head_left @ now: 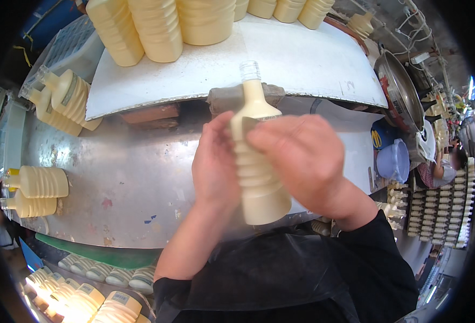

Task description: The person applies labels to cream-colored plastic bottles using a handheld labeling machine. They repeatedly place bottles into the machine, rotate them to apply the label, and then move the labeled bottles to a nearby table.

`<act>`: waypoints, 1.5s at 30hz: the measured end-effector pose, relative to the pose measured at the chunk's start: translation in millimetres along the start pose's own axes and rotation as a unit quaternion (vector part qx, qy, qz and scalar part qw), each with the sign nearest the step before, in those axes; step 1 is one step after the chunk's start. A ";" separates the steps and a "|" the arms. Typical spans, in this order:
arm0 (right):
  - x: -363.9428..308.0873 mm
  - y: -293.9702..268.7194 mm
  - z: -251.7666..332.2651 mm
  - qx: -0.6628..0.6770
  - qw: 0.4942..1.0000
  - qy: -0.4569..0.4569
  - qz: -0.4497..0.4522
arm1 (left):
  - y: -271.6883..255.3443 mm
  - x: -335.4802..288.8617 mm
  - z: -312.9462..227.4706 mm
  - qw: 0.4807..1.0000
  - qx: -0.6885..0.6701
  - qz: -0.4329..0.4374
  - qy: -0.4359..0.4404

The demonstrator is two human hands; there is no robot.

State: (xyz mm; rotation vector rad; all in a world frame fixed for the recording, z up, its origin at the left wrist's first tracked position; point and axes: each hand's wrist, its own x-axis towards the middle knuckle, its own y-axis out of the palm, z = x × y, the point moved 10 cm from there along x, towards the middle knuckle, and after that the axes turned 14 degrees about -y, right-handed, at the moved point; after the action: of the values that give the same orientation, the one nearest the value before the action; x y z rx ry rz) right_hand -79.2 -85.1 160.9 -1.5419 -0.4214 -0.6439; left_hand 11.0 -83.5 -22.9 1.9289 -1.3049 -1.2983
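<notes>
Presently cups cream ribbed bottle (pixel 253 173) with clear threaded neck (pixel 250 71) in left hand (pixel 214 161), along its left side — apparently for steadiness. Pinches small dark flat piece (pixel 248 125) in right hand (pixel 306 153) at the shoulder. Holds bottle over dull grey metal table (pixel 135 183), with neck away from body — presumably for easy reach.

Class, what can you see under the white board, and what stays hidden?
Reddish-brown blocks show under the near edge of the white board; a grey pad lies at that edge, partly behind the ribbed cream bottle. The board covers anything farther under.
</notes>
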 end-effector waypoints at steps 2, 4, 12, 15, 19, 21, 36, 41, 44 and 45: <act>-2.6 10.3 16.5 0.032 0.999 -0.023 0.021 | 1.0 -0.1 1.3 1.000 0.005 -0.006 0.000; -6.3 14.0 13.0 0.051 0.998 -0.016 0.021 | 0.1 -1.6 0.7 1.000 0.011 -0.011 -0.001; 2.6 29.2 -53.7 0.221 0.929 0.272 -0.120 | 5.7 -4.9 -0.5 1.000 -0.028 -0.004 0.011; 3.3 45.7 -46.4 0.122 0.967 0.212 -0.065 | 5.3 -5.7 -1.8 1.000 -0.017 -0.014 0.020; -33.3 40.6 -76.0 0.099 0.948 0.297 -0.057 | -5.0 -4.6 -1.3 1.000 -0.016 -0.005 0.015; -53.6 35.5 -86.0 0.115 0.941 0.310 -0.076 | -4.3 -5.1 -0.8 1.000 -0.014 -0.003 0.010; -156.7 94.5 -96.1 0.544 0.652 0.523 -0.069 | 24.2 -17.1 -16.5 0.820 0.531 -0.080 0.198; -129.0 77.9 -84.6 0.444 0.784 0.431 0.043 | 17.6 -5.9 -4.6 0.913 0.385 -0.038 0.129; -133.2 74.7 -91.3 0.437 0.789 0.429 0.044 | 24.4 -5.9 -3.8 0.915 0.382 -0.023 0.131; -132.3 71.1 -93.9 0.428 0.792 0.433 0.043 | 25.8 -5.7 -5.1 0.916 0.380 -0.018 0.125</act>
State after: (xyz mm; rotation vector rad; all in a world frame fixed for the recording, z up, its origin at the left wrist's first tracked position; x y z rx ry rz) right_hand -150.4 -168.3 21.8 -0.2985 0.0882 -0.8501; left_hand 3.5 -90.3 2.0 2.5186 -1.8034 -0.5330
